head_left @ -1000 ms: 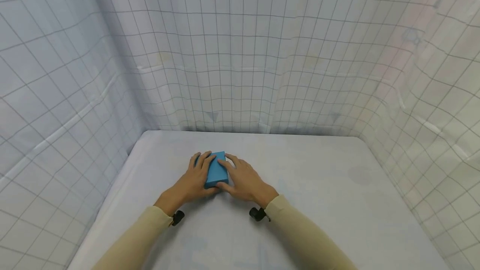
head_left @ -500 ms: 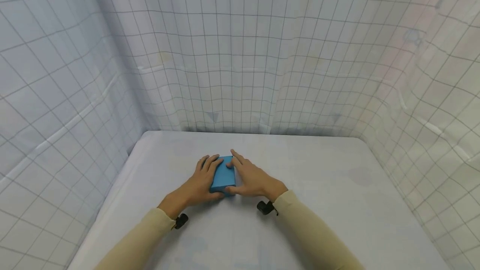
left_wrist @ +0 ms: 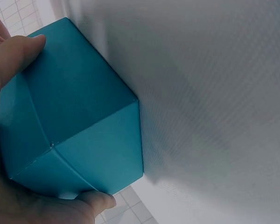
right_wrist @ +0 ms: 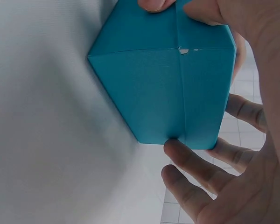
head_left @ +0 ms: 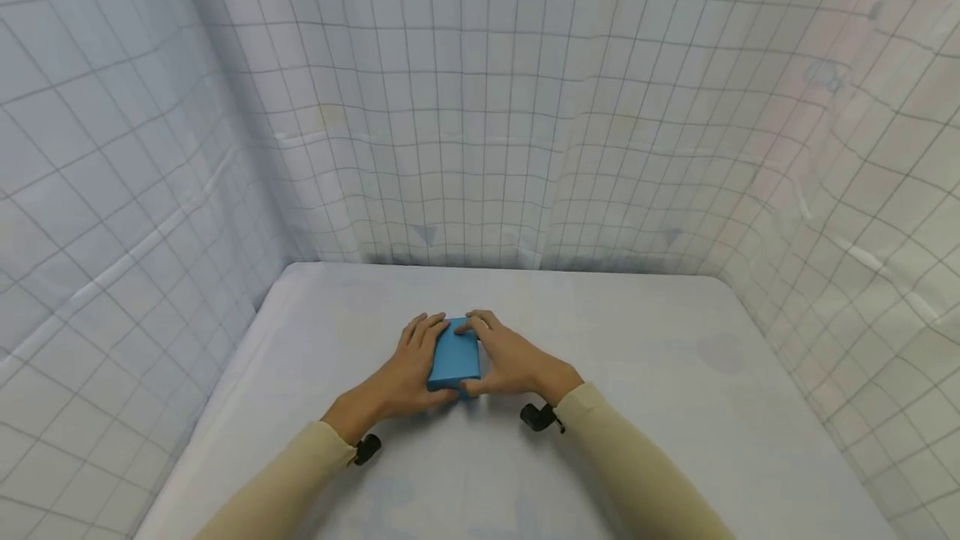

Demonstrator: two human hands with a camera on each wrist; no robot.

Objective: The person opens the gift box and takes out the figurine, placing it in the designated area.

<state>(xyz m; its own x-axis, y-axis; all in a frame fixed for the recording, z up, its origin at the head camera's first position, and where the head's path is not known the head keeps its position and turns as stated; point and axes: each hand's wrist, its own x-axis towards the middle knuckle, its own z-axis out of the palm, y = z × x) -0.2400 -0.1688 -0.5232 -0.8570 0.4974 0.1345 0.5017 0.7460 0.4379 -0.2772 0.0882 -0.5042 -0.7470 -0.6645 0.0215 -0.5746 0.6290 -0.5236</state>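
Note:
A blue box (head_left: pixel 454 357) with a seam line around its sides sits on the white table, between both hands. My left hand (head_left: pixel 408 369) grips it from the left, fingers along the far left side and thumb at the near face. From the right, my right hand (head_left: pixel 517 363) holds the box with its thumb at the near face and its fingers at the far right edge. In the right wrist view, the blue box (right_wrist: pixel 135 93) shows a small pale worn spot on the seam; a fingertip (right_wrist: pixel 175 144) touches its side. The left wrist view shows the left thumb (left_wrist: pixel 98 200) against the box.
The white-covered table (head_left: pixel 637 407) extends around the box. White grid-patterned curtains (head_left: pixel 480 107) hang behind it and on both sides. A small black device is strapped at each wrist, including the right wrist device (head_left: pixel 537 417).
The box and both hands have shifted right and slightly nearer to the person. The right fingers extended at the far edge half a second ago and now bend around it.

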